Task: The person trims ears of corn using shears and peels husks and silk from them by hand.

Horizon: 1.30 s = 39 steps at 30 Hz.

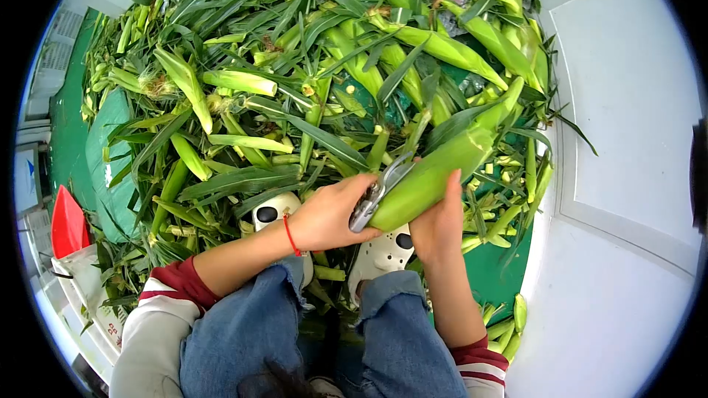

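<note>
An unhusked ear of corn [435, 169] lies slantwise in front of me, its narrow green end pointing up and to the right. My right hand [439, 221] grips it from the right side, thumb laid along the husk. My left hand [332, 210], with a red string on the wrist, is closed around silver metal pruning shears [380, 191]. The shears rest against the left side of the ear, near its thick lower end. The ear partly hides their blades, and some of my left fingers are out of sight beneath.
A large heap of corn ears and leaves [295, 96] spreads ahead over the green floor [501, 273]. My white shoes [380, 254] stand at its near edge. A white wall panel [627, 103] bounds the right. At left are a red scoop-like object [68, 222] and a white container [88, 287].
</note>
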Available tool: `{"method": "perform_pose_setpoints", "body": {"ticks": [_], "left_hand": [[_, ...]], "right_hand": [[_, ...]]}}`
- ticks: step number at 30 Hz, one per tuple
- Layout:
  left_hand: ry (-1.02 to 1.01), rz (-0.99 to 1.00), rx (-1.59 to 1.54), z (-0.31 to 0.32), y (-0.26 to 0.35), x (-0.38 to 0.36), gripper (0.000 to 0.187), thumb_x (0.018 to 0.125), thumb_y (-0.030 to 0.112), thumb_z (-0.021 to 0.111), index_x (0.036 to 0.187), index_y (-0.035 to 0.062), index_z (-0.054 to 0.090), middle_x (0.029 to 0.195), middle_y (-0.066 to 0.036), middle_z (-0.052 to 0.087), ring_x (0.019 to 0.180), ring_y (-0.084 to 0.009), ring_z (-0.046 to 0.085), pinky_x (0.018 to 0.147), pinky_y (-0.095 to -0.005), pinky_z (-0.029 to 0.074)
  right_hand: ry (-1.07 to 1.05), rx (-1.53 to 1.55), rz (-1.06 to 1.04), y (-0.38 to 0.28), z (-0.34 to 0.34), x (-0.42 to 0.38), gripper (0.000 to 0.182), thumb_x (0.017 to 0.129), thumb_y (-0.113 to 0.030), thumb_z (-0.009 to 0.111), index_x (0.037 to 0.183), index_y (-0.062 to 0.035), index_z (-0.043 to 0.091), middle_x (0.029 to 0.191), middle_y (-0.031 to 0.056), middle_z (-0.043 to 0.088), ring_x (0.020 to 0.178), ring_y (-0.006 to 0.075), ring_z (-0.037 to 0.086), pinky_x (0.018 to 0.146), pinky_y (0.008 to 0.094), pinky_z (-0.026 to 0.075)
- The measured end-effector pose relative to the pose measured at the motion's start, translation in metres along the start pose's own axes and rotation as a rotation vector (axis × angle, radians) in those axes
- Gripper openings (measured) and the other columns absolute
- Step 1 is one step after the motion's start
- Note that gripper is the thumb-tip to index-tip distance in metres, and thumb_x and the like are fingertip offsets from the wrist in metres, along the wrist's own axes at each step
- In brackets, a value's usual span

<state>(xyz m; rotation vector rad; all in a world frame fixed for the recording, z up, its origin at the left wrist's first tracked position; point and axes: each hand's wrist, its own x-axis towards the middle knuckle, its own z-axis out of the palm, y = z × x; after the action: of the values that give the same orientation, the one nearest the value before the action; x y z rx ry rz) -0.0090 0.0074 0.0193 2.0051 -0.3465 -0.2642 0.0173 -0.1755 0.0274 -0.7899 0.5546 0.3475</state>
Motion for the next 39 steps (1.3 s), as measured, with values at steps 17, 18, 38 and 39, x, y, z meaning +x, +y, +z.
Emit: {"method": "perform_pose_setpoints", "body": {"ticks": [17, 18, 38, 39], "left_hand": [[0.03, -0.478, -0.668, -0.002, -0.018, -0.01, 0.057, 0.067, 0.0, 0.058, 0.121, 0.0058, 0.042, 0.098, -0.001, 0.052, 0.088, -0.0101, 0.051, 0.076, -0.0218, 0.042], [0.092, -0.461, -0.588, -0.007, -0.021, -0.006, 0.052, 0.068, 0.0, 0.058, 0.119, 0.0051, 0.045, 0.096, -0.002, 0.054, 0.085, -0.0101, 0.052, 0.075, -0.0234, 0.043], [-0.291, -0.811, -1.334, 0.006, -0.002, -0.005, 0.06, 0.075, 0.003, 0.05, 0.133, 0.0024, 0.035, 0.094, -0.007, 0.055, 0.086, -0.021, 0.059, 0.077, -0.0344, 0.049], [-0.27, -0.914, -1.301, 0.001, 0.003, -0.003, 0.055, 0.074, 0.004, 0.053, 0.128, 0.0014, 0.039, 0.085, -0.005, 0.054, 0.07, -0.0169, 0.058, 0.062, -0.032, 0.05]], "right_hand": [[0.048, 0.224, 0.027, -0.01, -0.014, 0.003, 0.056, 0.091, -0.053, 0.041, 0.123, -0.0071, 0.047, 0.118, 0.009, 0.054, 0.109, 0.0261, 0.051, 0.095, 0.0413, 0.042], [0.061, 0.305, 0.058, -0.014, -0.014, 0.003, 0.057, 0.092, -0.055, 0.039, 0.122, -0.0072, 0.048, 0.118, 0.009, 0.055, 0.109, 0.0269, 0.052, 0.095, 0.0414, 0.043], [0.147, 0.083, -0.338, -0.009, -0.004, 0.027, 0.044, 0.09, -0.043, 0.048, 0.114, -0.007, 0.047, 0.108, 0.0089, 0.055, 0.103, 0.0264, 0.052, 0.092, 0.0434, 0.041], [0.106, 0.059, -0.319, -0.011, -0.007, 0.029, 0.044, 0.09, -0.043, 0.048, 0.115, -0.0069, 0.046, 0.109, 0.0094, 0.055, 0.103, 0.0267, 0.053, 0.092, 0.0433, 0.041]]}}
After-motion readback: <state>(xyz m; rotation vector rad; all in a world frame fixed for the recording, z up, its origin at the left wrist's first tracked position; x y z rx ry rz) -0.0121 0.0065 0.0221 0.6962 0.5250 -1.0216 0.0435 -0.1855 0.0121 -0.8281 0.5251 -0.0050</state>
